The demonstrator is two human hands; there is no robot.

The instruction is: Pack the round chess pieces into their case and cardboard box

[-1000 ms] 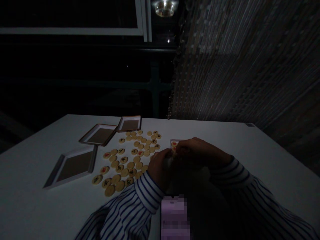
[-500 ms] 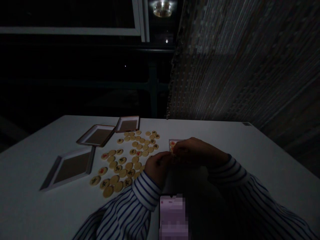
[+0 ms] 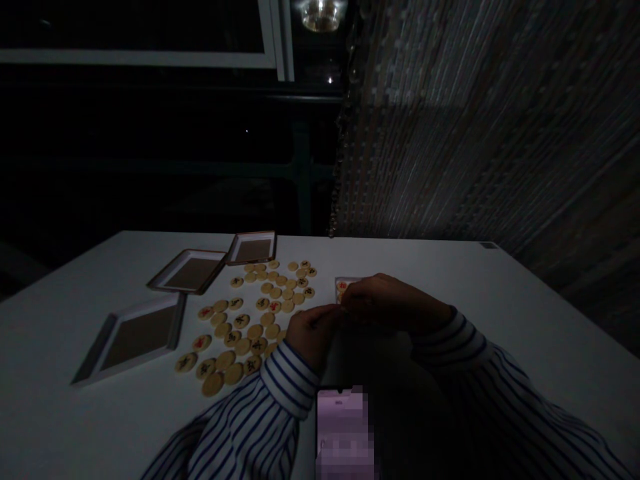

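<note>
Here, left hand [image 3: 311, 337] beside curled right hand [image 3: 393, 301].

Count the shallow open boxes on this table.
4: a white box at left, a brown-rimmed box behind it, a third box farthest back, and a pale box mostly hidden by the right hand. More may be hidden.

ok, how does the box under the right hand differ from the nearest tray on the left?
Contents: the box shows a red-marked piece inside; the tray shows its brown base.
Cover: the right hand hides most of the box; no hand covers the tray.
Shared: both are open-topped with pale rims.
</note>
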